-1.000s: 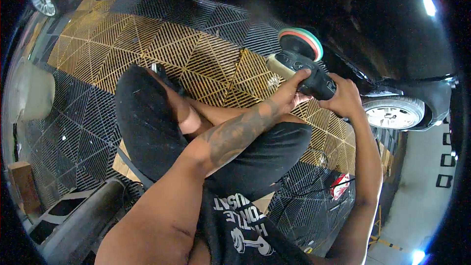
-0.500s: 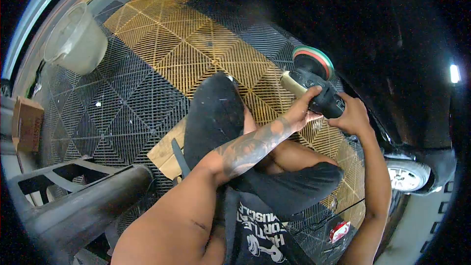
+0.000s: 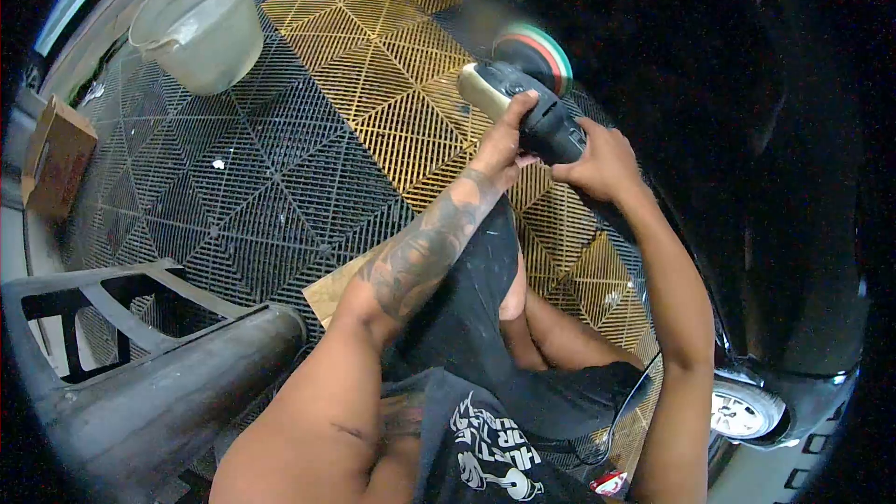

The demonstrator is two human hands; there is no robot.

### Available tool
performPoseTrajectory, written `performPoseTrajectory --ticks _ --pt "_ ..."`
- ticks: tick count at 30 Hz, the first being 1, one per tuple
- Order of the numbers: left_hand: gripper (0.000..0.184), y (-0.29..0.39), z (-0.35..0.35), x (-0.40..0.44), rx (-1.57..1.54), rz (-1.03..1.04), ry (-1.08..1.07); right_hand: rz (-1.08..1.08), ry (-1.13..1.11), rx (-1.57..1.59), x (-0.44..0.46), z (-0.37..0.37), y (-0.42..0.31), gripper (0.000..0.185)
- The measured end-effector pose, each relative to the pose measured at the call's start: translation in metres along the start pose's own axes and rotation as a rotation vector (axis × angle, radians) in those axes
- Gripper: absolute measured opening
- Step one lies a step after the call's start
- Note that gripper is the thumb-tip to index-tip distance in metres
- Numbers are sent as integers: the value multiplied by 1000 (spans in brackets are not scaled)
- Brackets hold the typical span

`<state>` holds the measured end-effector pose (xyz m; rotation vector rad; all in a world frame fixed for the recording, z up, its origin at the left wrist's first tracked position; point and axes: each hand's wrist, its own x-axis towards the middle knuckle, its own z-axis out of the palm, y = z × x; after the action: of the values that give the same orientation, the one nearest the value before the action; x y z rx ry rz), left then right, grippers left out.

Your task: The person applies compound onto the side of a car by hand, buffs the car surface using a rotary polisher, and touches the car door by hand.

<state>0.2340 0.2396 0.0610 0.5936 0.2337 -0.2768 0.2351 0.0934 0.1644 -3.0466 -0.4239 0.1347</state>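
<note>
We're right over the action, and there's the handheld polisher [image 3: 553,129], up above the lap at the centre of our view, between the yellow floor tiles [image 3: 373,51] and the black car body [image 3: 737,159]. Both hands are on it! The left hand [image 3: 502,142] is grasping the polisher's near side, thumb laid along the top of the casing, its other fingers partly hidden from us underneath. And the right hand [image 3: 605,164], we see, is wrapped round the rear end, thumb on the side towards the left hand, fingers curled over the far side. Out front, the foam pad [image 3: 553,49] shows its green, white and red layers, tilted and near the dark car; whether it touches, we can't tell. Off to our left, a translucent bucket [image 3: 210,47] sits on the grated black tiles [image 3: 252,168], with a cardboard box [image 3: 61,163] near the edge of view. Lower down we've got a big dark grey slotted part [image 3: 187,378], just beside the left arm. Across at lower right, a car wheel [image 3: 744,413] shows beyond the right arm, while a cord [image 3: 611,431] curves near that forearm, close to a red-and-white packet [image 3: 609,483].
</note>
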Motion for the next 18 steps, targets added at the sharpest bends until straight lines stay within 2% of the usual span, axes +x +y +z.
performPoseTrajectory --ticks 4,6,8,9,11,13,18 --pt "77 19 -26 37 24 77 -7 -35 47 94 24 4 -17 93" --pt "82 32 -19 26 44 133 56 -29 35 132 31 8 -17 97" --pt "81 43 -14 18 221 160 179 -60 83 218 36 14 -14 96" --pt "73 43 -12 19 223 188 197 -58 87 218 38 14 -12 96" --pt "69 49 -3 10 264 241 190 -27 -51 424 43 14 -9 87" --pt "57 56 14 -12 342 376 175 -20 -34 480 37 8 -15 81" --pt "49 55 16 -17 389 456 114 -40 -110 614 39 13 -8 67"
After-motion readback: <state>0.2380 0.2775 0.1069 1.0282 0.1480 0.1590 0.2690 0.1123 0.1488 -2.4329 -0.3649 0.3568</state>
